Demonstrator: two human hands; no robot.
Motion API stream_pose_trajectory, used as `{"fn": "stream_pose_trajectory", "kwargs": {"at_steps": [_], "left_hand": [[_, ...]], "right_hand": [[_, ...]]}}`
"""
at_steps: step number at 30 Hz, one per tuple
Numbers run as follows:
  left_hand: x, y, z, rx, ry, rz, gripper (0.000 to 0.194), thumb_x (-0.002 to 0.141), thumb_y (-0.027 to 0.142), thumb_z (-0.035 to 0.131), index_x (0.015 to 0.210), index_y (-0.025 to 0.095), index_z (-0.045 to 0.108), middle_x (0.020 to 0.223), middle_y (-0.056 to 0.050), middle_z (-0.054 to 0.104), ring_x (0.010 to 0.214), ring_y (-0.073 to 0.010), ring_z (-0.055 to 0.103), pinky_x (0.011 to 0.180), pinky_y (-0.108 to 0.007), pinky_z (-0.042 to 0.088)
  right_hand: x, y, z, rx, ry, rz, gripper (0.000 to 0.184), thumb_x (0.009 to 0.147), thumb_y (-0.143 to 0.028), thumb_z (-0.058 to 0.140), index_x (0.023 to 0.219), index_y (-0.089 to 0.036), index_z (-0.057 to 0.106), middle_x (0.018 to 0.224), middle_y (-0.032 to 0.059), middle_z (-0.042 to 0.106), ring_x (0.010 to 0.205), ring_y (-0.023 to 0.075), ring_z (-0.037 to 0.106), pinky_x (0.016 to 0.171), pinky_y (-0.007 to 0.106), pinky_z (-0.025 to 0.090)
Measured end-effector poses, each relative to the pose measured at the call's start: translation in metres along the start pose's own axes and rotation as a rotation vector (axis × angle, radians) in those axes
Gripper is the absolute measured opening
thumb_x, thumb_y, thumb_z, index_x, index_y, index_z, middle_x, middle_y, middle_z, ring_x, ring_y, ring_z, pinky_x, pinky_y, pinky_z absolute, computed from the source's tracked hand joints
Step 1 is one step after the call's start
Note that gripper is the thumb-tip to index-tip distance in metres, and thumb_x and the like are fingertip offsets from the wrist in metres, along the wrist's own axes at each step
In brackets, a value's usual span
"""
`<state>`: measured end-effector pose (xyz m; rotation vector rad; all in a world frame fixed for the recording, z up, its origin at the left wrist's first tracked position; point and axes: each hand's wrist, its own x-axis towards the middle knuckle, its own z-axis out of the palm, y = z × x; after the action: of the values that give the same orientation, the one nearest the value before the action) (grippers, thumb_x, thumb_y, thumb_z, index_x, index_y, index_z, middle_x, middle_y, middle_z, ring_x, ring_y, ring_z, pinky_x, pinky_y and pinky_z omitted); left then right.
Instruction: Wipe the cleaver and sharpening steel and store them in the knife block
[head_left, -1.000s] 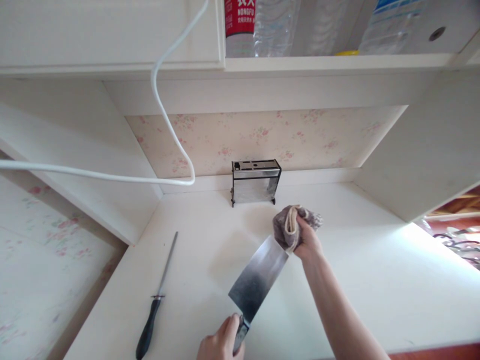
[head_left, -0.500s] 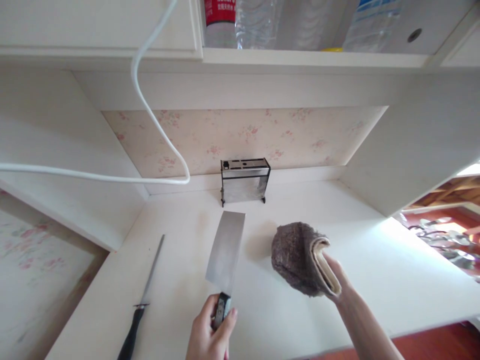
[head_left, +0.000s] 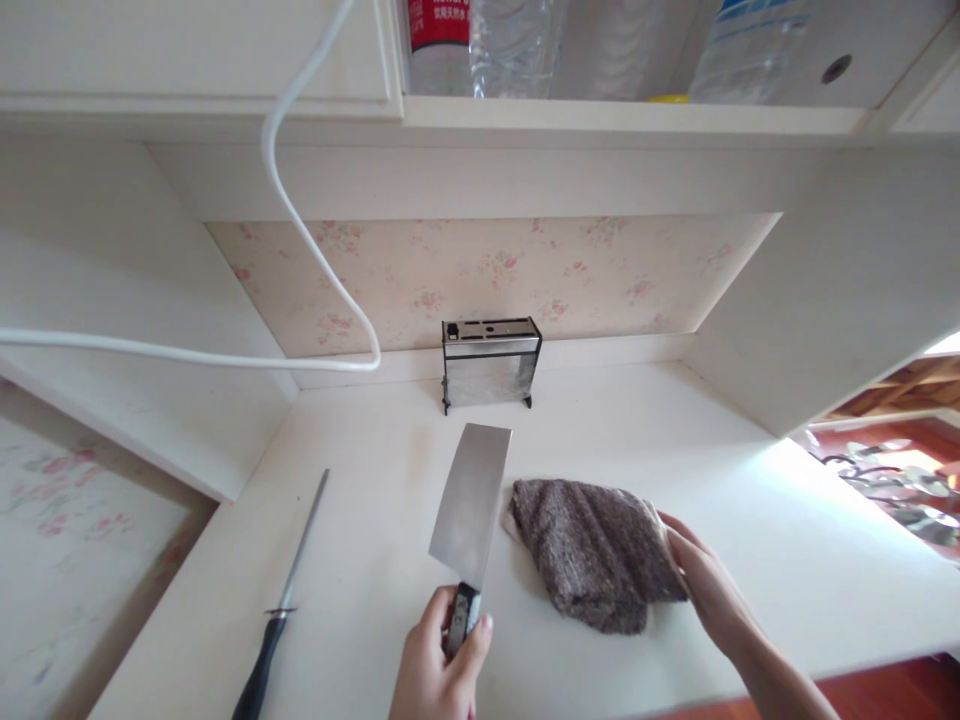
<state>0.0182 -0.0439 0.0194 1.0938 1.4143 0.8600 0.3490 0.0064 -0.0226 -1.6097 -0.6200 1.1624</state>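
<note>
My left hand is wrapped round the dark handle of a steel cleaver, whose broad blade points away from me over the white counter. A grey-brown folded cloth lies on the counter just right of the blade. My right hand rests at the cloth's right edge, fingers stretched along it and touching it.
A metal knife block stands at the back against the flowered wall. A honing steel with a black handle lies at the left. A white cable hangs from above. Water bottles stand on the upper shelf.
The cloth came off the blade and went down onto the counter, my right hand loosening from it. The cleaver turned to point straight away and shifted slightly right.
</note>
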Motion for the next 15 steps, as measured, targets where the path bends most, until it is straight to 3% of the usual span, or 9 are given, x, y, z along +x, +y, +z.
{"fn": "stream_pose_trajectory", "kwargs": {"at_steps": [4, 7, 9, 12, 15], "left_hand": [[0.004, 0.001, 0.004, 0.004, -0.043, 0.003, 0.038, 0.083, 0.058, 0.054, 0.081, 0.021, 0.049, 0.046, 0.012, 0.032, 0.033, -0.0055, 0.033, 0.036, -0.016, 0.026], [0.007, 0.007, 0.008, 0.035, -0.068, 0.017, 0.037, 0.085, 0.057, 0.052, 0.086, 0.021, 0.050, 0.047, 0.011, 0.033, 0.036, -0.0067, 0.035, 0.038, -0.017, 0.030], [0.009, 0.012, 0.011, 0.043, -0.089, 0.026, 0.037, 0.085, 0.057, 0.051, 0.089, 0.020, 0.051, 0.048, 0.011, 0.035, 0.037, -0.0077, 0.037, 0.039, -0.018, 0.032], [0.012, 0.020, 0.018, 0.044, -0.139, 0.035, 0.036, 0.087, 0.057, 0.049, 0.088, 0.021, 0.052, 0.050, 0.010, 0.036, 0.037, -0.0080, 0.037, 0.039, -0.019, 0.031], [0.016, 0.025, 0.023, 0.055, -0.164, 0.024, 0.038, 0.091, 0.057, 0.039, 0.083, 0.021, 0.051, 0.054, 0.008, 0.042, 0.037, -0.0081, 0.036, 0.040, -0.021, 0.033]], "right_hand": [[-0.002, -0.004, -0.021, -0.074, 0.337, -0.217, 0.047, 0.066, -0.046, 0.069, 0.103, -0.019, 0.064, 0.105, 0.0059, 0.068, 0.091, 0.0222, 0.064, 0.074, 0.032, 0.054], [-0.017, -0.009, -0.017, -0.291, 0.418, -0.305, 0.048, 0.074, -0.053, 0.064, 0.108, -0.019, 0.063, 0.100, 0.0066, 0.069, 0.082, 0.0214, 0.065, 0.073, 0.033, 0.054], [-0.039, -0.014, 0.004, -0.417, 0.283, -0.420, 0.045, 0.079, -0.053, 0.062, 0.109, -0.019, 0.063, 0.092, 0.0061, 0.070, 0.076, 0.0208, 0.066, 0.068, 0.031, 0.055], [-0.081, -0.022, 0.053, -0.573, -0.195, -0.747, 0.032, 0.089, -0.036, 0.057, 0.117, -0.022, 0.059, 0.085, 0.0037, 0.069, 0.073, 0.0174, 0.066, 0.064, 0.025, 0.055], [-0.112, -0.029, 0.098, -0.776, -0.597, -1.094, 0.043, 0.091, -0.018, 0.049, 0.134, -0.025, 0.048, 0.082, 0.0023, 0.068, 0.066, 0.0153, 0.064, 0.065, 0.027, 0.055]]}}
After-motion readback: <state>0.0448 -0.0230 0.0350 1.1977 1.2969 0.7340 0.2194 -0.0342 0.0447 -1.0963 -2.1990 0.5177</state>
